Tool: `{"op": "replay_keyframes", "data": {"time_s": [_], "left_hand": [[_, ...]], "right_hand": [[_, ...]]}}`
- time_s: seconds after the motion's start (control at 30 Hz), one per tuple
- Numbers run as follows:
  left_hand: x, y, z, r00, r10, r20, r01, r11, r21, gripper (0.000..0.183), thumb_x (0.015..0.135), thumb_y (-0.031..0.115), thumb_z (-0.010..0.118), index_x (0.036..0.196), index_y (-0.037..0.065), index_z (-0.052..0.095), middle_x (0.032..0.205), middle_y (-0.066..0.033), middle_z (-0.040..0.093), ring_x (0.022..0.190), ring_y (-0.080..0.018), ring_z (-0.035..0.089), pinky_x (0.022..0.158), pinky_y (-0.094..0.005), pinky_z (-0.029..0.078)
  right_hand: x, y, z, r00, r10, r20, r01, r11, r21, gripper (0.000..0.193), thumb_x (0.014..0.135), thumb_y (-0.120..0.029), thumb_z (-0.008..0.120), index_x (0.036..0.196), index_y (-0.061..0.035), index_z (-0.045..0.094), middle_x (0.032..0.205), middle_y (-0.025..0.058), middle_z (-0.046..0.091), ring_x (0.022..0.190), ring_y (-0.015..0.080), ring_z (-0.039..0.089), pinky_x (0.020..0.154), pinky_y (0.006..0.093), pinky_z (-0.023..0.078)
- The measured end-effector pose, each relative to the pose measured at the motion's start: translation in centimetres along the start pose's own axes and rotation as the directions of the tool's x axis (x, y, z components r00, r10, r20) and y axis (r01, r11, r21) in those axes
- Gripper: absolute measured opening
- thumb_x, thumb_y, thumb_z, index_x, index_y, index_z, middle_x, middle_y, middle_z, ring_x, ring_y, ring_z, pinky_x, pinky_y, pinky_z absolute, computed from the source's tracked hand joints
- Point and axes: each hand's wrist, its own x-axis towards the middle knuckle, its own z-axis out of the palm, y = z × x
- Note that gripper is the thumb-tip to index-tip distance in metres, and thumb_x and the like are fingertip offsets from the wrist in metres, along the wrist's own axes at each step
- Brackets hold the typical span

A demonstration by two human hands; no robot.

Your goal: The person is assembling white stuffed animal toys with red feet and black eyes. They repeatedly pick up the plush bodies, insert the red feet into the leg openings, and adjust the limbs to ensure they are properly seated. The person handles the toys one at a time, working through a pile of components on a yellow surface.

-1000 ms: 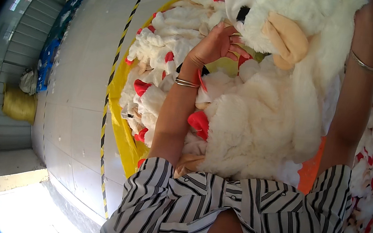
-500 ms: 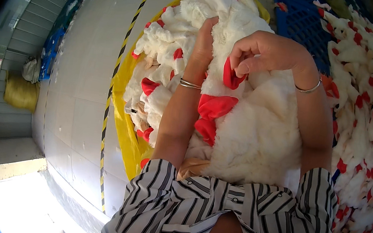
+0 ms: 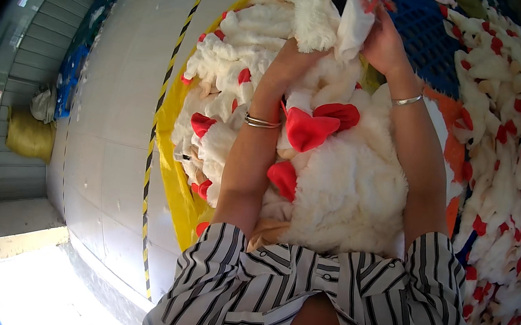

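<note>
A white plush skin (image 3: 315, 18) with red felt-like parts is held up at the top of the heap. My left hand (image 3: 297, 62) reaches under its furry edge and bears it; the fingers are mostly hidden behind the fur. My right hand (image 3: 384, 44) is closed at the right side of the skin, on a smooth white flap (image 3: 355, 27) with a small red tip. Below, between my forearms, lie a red fabric piece (image 3: 307, 129) and a large cream furry piece (image 3: 347, 200), which rests close to my body.
Several white plush pieces (image 3: 232, 53) with red parts lie on a yellow sheet (image 3: 168, 186) at left. A bigger pile of them (image 3: 519, 150) fills the right side, beside a blue plastic crate (image 3: 431, 40). Black-and-yellow tape (image 3: 164, 84) runs along the grey floor (image 3: 115, 91).
My right hand has left the red piece near the middle and moved up and away to the white flap. The plush skin has been shifted and turned, and my left hand is now partly under it.
</note>
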Motion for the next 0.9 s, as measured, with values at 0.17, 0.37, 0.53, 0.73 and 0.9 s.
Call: {"op": "replay_keyframes", "data": {"time_s": [0.17, 0.37, 0.53, 0.73, 0.9], "left_hand": [[-0.2, 0.8, -0.4, 0.987, -0.159, -0.01, 0.148, 0.939, -0.309, 0.051, 0.079, 0.002, 0.062, 0.128, -0.001, 0.052, 0.115, -0.0096, 0.063, 0.099, -0.015, 0.061, 0.086, -0.0271, 0.05], [0.3, 0.2, -0.2, 0.998, -0.023, -0.066, -0.013, 0.868, -0.497, 0.05, 0.081, 0.004, 0.058, 0.13, -0.001, 0.049, 0.11, -0.0082, 0.063, 0.101, -0.0168, 0.061, 0.087, -0.0293, 0.05], [-0.4, 2.6, 0.4, 0.994, 0.073, 0.086, 0.002, 0.749, -0.662, 0.052, 0.084, 0.01, 0.062, 0.133, 0.002, 0.045, 0.114, -0.0089, 0.061, 0.106, -0.0181, 0.059, 0.088, -0.031, 0.05], [-0.6, 2.6, 0.1, 0.994, -0.051, 0.092, 0.093, 0.834, -0.543, 0.032, 0.087, 0.024, 0.067, 0.112, 0.005, 0.057, 0.096, -0.0028, 0.06, 0.089, -0.0143, 0.058, 0.077, -0.0286, 0.05], [1.0, 2.0, -3.6, 0.969, -0.008, -0.249, -0.164, 0.731, -0.663, 0.018, 0.089, 0.02, 0.065, 0.079, 0.014, 0.052, 0.069, 0.0053, 0.047, 0.058, -0.0075, 0.046, 0.054, -0.0273, 0.041]], "right_hand": [[-2.7, -0.8, 2.2, 0.986, -0.064, -0.154, -0.014, 0.889, -0.458, 0.052, 0.099, -0.044, 0.046, 0.136, -0.0063, 0.049, 0.129, 0.0088, 0.059, 0.115, 0.0207, 0.058, 0.101, 0.0354, 0.045], [-2.5, -0.2, -0.1, 0.99, 0.084, 0.114, -0.045, 0.95, -0.308, 0.061, 0.093, -0.047, 0.057, 0.138, -0.0069, 0.047, 0.128, 0.0079, 0.059, 0.114, 0.0191, 0.058, 0.096, 0.0335, 0.047], [-1.6, 0.1, -0.4, 0.998, 0.03, -0.059, -0.061, 0.764, -0.642, 0.045, 0.092, -0.035, 0.063, 0.125, -0.0042, 0.059, 0.113, 0.0042, 0.066, 0.098, 0.0131, 0.064, 0.085, 0.029, 0.052], [-1.6, -0.1, 0.2, 0.978, -0.107, -0.179, -0.022, 0.801, -0.598, 0.038, 0.089, -0.03, 0.068, 0.115, -0.0035, 0.061, 0.096, 0.0039, 0.067, 0.086, 0.014, 0.065, 0.076, 0.0287, 0.054], [-1.8, -4.4, -3.1, 0.745, -0.54, -0.393, 0.352, 0.818, -0.455, 0.037, 0.09, -0.032, 0.068, 0.11, -0.0022, 0.059, 0.1, 0.009, 0.064, 0.087, 0.0218, 0.066, 0.076, 0.0359, 0.056]]}}
